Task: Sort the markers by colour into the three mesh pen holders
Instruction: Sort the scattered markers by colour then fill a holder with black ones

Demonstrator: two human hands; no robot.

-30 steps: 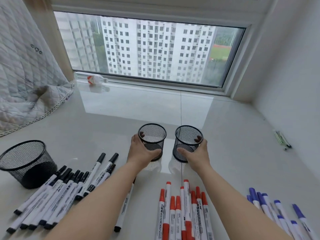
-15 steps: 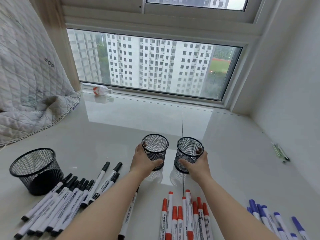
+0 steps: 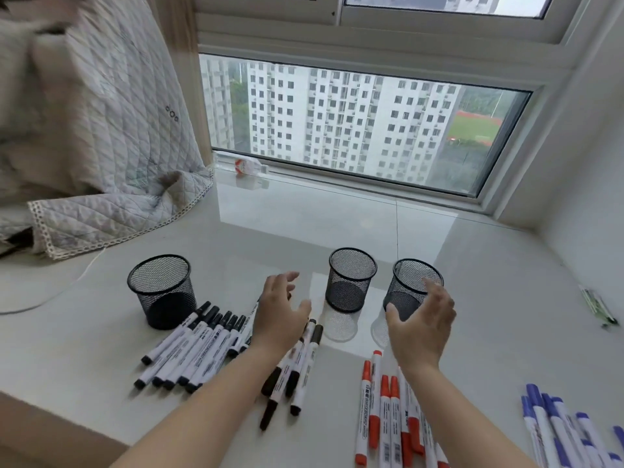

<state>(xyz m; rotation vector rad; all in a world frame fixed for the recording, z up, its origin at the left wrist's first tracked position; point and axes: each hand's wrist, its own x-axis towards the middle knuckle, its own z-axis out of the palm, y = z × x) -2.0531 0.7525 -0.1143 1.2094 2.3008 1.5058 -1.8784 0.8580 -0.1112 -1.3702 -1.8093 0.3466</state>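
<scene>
Meanwhile, three black mesh pen holders (image 3: 351, 280) are standing empty as left hand (image 3: 280, 315) and right hand (image 3: 420, 327) are hovering open, holding nothing, over black markers (image 3: 199, 346), red markers (image 3: 385, 417) and blue markers (image 3: 560, 430).

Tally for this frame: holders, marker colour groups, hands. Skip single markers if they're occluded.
Mesh pen holders: 3 (left holder, middle holder, right holder)
Marker colour groups: 3 (black markers, red markers, blue markers)
Hands: 2 (left hand, right hand)
Total: 8
Single markers: uncountable, the arms and the frame edge hide some.
</scene>
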